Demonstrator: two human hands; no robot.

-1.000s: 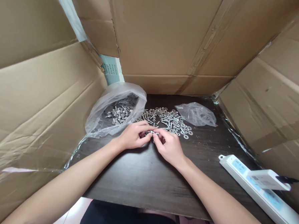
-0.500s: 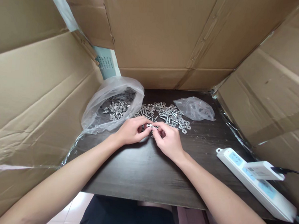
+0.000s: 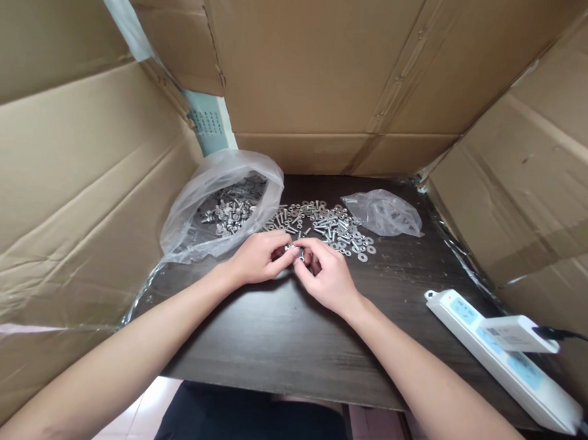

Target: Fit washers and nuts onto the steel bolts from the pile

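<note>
A small silver bolt [image 3: 289,247] lies pinched between the thumb and forefinger of my left hand [image 3: 260,256], mostly covered by the fingers. My right hand [image 3: 328,274] meets it from the other side, its thumb and forefinger closed at the bolt's right end. A tiny shiny ring-shaped piece [image 3: 301,256] shows by the right fingertips; whether it is a nut or a washer I cannot tell. Just beyond both hands spreads a loose pile of bolts, nuts and flat washers [image 3: 340,228].
An open clear plastic bag [image 3: 180,230] of bolts stands at the back left. A crumpled clear bag [image 3: 385,215] lies at the back right. Along the right side of the dark table [image 3: 268,337] runs a white power strip [image 3: 493,362] with a plugged-in adapter. Cardboard walls [image 3: 332,64] surround the table.
The right fingers have shifted slightly left, closer to the left fingertips, and curled more. Less of the bolt shows between the hands now.
</note>
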